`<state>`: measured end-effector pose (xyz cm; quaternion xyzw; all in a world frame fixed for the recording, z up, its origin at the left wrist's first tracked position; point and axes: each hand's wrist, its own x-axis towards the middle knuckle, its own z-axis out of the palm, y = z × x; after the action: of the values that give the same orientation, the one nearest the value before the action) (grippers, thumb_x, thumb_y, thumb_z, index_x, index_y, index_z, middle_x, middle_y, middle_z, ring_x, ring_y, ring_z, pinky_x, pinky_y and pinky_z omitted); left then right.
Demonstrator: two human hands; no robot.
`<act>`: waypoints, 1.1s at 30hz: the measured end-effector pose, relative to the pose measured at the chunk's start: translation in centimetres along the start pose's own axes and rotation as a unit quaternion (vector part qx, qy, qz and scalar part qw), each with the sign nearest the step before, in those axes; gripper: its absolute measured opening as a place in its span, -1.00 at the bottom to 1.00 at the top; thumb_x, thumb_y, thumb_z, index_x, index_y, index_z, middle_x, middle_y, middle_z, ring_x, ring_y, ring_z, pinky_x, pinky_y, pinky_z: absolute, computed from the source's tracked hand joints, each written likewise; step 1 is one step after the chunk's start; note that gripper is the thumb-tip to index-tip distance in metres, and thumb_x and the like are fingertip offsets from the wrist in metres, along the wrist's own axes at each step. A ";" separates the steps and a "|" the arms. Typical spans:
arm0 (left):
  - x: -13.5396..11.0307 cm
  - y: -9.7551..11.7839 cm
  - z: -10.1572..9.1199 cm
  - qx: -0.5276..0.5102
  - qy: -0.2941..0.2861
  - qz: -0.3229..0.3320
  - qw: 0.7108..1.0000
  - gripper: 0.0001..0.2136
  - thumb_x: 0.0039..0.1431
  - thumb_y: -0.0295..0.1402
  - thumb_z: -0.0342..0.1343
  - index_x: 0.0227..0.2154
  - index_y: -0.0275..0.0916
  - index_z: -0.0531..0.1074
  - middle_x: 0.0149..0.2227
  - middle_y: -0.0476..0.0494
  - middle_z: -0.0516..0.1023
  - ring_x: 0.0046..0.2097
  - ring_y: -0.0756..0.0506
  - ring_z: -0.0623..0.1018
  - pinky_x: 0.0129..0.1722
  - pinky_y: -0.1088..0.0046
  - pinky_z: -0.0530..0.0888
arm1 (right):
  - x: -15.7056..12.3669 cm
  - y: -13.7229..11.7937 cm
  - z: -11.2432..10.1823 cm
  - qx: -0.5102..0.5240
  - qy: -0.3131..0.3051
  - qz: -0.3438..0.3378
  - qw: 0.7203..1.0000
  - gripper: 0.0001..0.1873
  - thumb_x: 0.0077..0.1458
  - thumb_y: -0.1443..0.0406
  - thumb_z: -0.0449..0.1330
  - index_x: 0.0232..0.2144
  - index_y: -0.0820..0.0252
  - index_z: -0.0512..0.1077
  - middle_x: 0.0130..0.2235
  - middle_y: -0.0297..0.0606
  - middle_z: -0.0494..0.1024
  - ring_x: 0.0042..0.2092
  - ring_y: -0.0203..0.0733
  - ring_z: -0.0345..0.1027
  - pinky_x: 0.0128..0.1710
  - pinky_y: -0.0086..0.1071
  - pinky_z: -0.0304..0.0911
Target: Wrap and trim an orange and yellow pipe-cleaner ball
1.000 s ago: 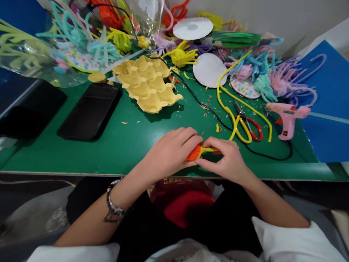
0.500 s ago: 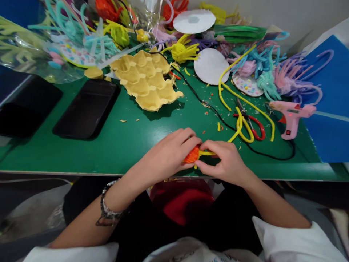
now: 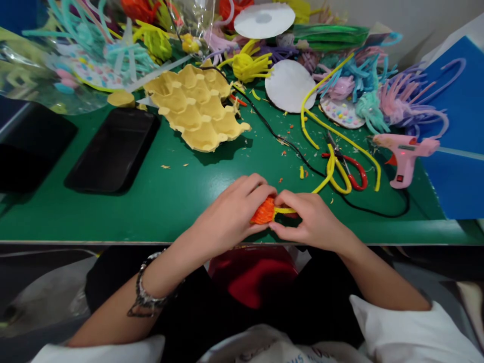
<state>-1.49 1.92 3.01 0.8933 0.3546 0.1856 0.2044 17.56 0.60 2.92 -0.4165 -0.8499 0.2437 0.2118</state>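
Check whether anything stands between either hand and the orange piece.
Nothing visible does. The left hand holds the orange piece, and the right hand is at the yellow strand coming off it. The scissors lie farther off.

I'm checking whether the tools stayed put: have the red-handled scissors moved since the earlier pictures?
No. The scissors lie at about the same angle and gap beside the pink glue gun; their slight shift matches the whole view's.
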 end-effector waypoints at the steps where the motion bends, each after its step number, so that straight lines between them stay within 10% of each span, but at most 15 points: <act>1: 0.0 0.0 0.0 -0.003 -0.001 -0.001 1.000 -0.68 0.05 -0.34 0.21 -0.14 -0.30 0.32 -0.15 -0.19 0.39 -0.14 -0.14 0.43 -0.15 0.33 0.43 | 0.0 0.1 0.0 0.003 -0.006 -0.003 1.000 -0.83 0.02 0.20 0.16 -0.40 0.15 0.25 -0.50 -0.42 0.39 -0.52 -0.39 0.17 -0.49 -0.52 0.02; 22: 0.4 -0.4 -0.4 -0.084 -0.025 -0.006 0.996 -0.74 0.12 -0.27 0.15 -0.17 -0.25 0.33 -0.19 -0.12 0.39 -0.14 -0.08 0.43 -0.14 0.41 0.40 | 0.0 0.9 0.0 0.086 -0.042 0.000 0.995 -0.89 0.10 0.24 0.10 -0.41 0.14 0.26 -0.49 -0.45 0.34 -0.49 -0.42 0.13 -0.45 -0.54 0.02; 33: 0.5 -0.5 -0.9 -0.131 -0.022 -0.009 0.991 -0.72 0.09 -0.22 0.17 -0.21 -0.26 0.33 -0.20 -0.11 0.41 -0.16 -0.06 0.45 -0.16 0.44 0.42 | -0.2 0.6 0.1 -0.025 0.036 -0.047 0.998 -0.93 0.01 0.32 0.06 -0.42 0.13 0.35 -0.54 -0.42 0.40 -0.51 -0.37 0.18 -0.45 -0.49 0.01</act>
<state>-1.86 2.78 3.63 0.8592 0.3309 0.2090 0.3295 17.94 0.73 2.47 -0.3899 -0.8661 0.1966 0.2433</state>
